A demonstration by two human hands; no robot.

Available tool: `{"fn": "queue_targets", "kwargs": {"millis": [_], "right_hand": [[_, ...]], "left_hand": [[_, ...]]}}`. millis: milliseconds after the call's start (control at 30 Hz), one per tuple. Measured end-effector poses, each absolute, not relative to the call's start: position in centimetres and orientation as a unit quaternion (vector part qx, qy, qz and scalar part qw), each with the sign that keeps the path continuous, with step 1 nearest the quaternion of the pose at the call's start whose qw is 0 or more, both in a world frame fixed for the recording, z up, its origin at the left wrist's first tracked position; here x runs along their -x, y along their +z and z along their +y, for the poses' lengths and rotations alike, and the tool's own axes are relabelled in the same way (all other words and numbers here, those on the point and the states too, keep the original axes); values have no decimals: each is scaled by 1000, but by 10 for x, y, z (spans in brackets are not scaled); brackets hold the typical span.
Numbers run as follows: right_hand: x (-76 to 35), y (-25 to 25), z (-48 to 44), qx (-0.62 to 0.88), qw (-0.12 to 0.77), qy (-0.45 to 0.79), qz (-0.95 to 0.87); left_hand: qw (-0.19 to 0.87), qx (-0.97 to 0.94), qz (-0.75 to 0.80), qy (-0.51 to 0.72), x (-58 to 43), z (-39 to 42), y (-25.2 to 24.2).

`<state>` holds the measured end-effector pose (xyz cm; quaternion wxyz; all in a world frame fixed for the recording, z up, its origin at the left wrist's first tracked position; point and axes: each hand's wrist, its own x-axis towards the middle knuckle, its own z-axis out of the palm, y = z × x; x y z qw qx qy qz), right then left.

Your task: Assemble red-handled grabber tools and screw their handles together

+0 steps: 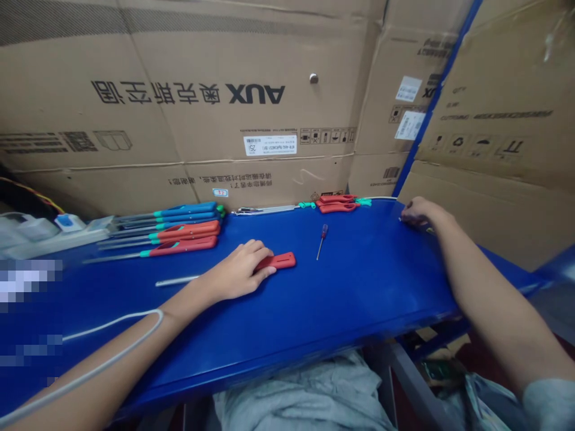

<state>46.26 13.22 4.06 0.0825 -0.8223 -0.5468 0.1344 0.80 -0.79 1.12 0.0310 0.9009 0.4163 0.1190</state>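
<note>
- Several white plugs (38,227) sat in a power strip (63,239) at the far left of the blue table (368,293).
- Next came a row of long tools with blue handles (191,209) and red-orange handles (193,229), thin metal ends pointing left.
- A white cord (112,360) looped over the left arm.
- In front of the row lay one more tool, with its metal rod (175,281) poking out to the left.
- The left hand (242,269) was grasping its red handle (283,261), thumb on the near side, fingers bent over the far side.
- This tool looked light and stiff. The handle seemed hard and smooth, maybe a bit slippery, so its fat middle was likely the best place to hold. The skinny rod looked easier to bend.
- A little screwdriver (322,239) lay alone, right of that handle.
- Two more red handles (336,207) lay behind it, near the cardboard (179,129).
- The right hand (417,212) was at the table's far right, fingers curled. I couldn't tell if they pinched anything.
</note>
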Motion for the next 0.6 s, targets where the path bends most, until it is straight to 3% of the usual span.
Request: {"fn": "queue_targets", "kwargs": {"millis": [433,600], "right_hand": [[-461,39,132,811,119,151,-552],[-432,45,125,742,203,158,-619]], "left_hand": [[31,-901,418,111,-8,-7,11],[30,-901,416,116,-9,-9,13]]}}
